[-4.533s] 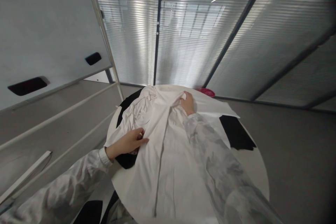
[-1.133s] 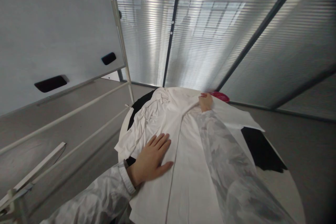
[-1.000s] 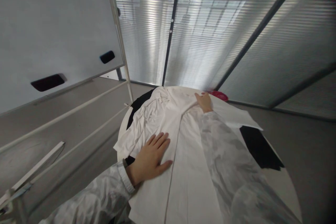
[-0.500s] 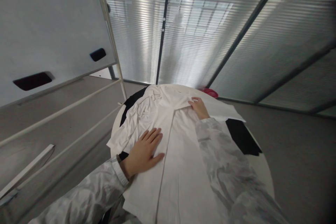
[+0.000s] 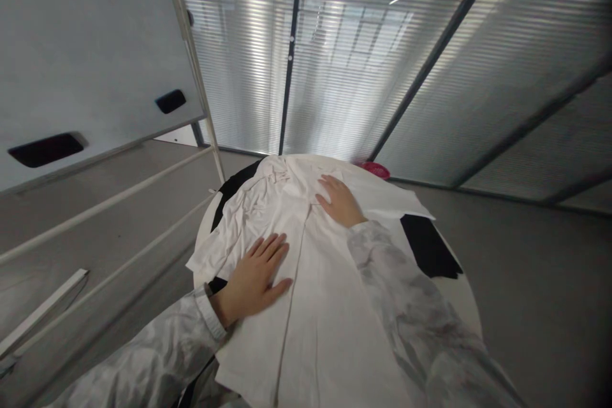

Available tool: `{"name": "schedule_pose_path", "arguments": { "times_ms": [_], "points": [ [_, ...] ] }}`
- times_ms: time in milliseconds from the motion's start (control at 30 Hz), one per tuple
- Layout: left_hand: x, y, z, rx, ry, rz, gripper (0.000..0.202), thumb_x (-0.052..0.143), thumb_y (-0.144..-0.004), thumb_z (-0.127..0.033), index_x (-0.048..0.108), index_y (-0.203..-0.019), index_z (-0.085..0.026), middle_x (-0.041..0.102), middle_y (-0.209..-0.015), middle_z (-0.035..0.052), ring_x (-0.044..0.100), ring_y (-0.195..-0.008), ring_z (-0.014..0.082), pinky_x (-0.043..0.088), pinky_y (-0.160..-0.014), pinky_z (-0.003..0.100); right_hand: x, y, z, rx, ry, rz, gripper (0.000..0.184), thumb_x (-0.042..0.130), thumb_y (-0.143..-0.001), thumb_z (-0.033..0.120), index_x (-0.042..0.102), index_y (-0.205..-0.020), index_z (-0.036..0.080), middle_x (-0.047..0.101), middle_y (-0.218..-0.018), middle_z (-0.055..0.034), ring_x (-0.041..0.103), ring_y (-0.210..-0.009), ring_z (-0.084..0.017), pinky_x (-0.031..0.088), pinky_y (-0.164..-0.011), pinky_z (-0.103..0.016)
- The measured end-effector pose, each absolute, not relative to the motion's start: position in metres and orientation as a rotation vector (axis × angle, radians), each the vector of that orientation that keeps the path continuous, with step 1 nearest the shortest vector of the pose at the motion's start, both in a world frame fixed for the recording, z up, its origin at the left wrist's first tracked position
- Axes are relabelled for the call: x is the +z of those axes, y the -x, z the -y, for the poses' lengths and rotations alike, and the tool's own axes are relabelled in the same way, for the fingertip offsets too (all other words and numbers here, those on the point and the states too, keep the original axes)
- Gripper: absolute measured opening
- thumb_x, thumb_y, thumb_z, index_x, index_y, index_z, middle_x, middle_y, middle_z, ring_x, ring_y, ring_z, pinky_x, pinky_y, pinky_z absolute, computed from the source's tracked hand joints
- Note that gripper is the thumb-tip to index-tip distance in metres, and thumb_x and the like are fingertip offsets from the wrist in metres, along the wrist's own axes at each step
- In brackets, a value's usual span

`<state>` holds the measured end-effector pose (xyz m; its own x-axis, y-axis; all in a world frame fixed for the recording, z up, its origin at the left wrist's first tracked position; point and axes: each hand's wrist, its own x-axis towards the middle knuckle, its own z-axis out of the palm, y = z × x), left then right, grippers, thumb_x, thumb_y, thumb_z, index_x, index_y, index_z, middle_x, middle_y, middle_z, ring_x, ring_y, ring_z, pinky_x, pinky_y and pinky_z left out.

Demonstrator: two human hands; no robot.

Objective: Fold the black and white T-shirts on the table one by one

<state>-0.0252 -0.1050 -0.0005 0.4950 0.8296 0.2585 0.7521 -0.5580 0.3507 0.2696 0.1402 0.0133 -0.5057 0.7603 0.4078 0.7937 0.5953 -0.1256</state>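
A white shirt [image 5: 329,306] lies spread over a round table, its front edge running lengthwise down the middle. One sleeve stretches out to the right, and the cloth on the left is bunched in wrinkles. My left hand [image 5: 255,277] rests flat on the left front panel, fingers spread. Higher up, near the collar, my right hand [image 5: 339,199] lies palm down on the cloth with its fingers stretched out. Neither hand grips the fabric. The lower end of the shirt reaches the bottom edge of the view.
The round white table [image 5: 461,299] has black patches [image 5: 430,247] showing beside the shirt. A red object [image 5: 376,170] sits at the far edge. On the left stands a whiteboard [image 5: 95,44] on a pale metal frame [image 5: 115,194]. A ribbed translucent partition [image 5: 344,76] rises behind.
My right hand has let go of the shirt's edge near the collar and now lies flat on it, slightly further left. My left hand stays in place on the cloth. The view has shifted a little.
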Motion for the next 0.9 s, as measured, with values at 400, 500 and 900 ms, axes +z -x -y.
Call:
{"name": "schedule_pose_path", "arguments": {
  "times_ms": [400, 500, 900],
  "points": [
    [0.006, 0.026, 0.111, 0.568, -2.592, -1.265, 0.076, 0.060, -0.108, -0.053, 0.035, -0.175, -0.026, 0.035, -0.182, 0.0107, 0.021, -0.172, 0.0363, 0.020, -0.139, 0.064, -0.008, -0.266, -0.228, 0.250, 1.728, 2.309, 0.082, 0.040, -0.110, 0.074, 0.053, -0.162, 0.012, 0.050, -0.172, -0.0208, 0.042, -0.162, -0.038, 0.026, -0.136, -0.052],
    [0.006, 0.026, 0.110, 0.568, -2.577, -1.268, 0.075, 0.060, -0.108, -0.052, 0.037, -0.174, -0.025, 0.035, -0.182, 0.0107, 0.021, -0.172, 0.0369, 0.020, -0.139, 0.064, 0.002, -0.235, -0.251, 0.349, 1.603, 2.212, 0.071, 0.045, -0.111, 0.068, 0.059, -0.159, 0.018, 0.057, -0.167, -0.0155, 0.049, -0.157, -0.033, 0.030, -0.134, -0.047],
    [0.014, 0.030, 0.106, 0.491, -2.498, -1.272, 0.076, 0.059, -0.107, -0.054, 0.037, -0.173, -0.022, 0.032, -0.183, 0.0112, 0.020, -0.172, 0.0374, 0.019, -0.139, 0.063, 0.004, -0.158, -0.339, 0.702, 1.559, 2.016, 0.056, 0.069, -0.098, 0.057, 0.075, -0.135, 0.016, 0.075, -0.142, -0.0164, 0.070, -0.128, -0.027, 0.050, -0.111, -0.036]
  ]
}}
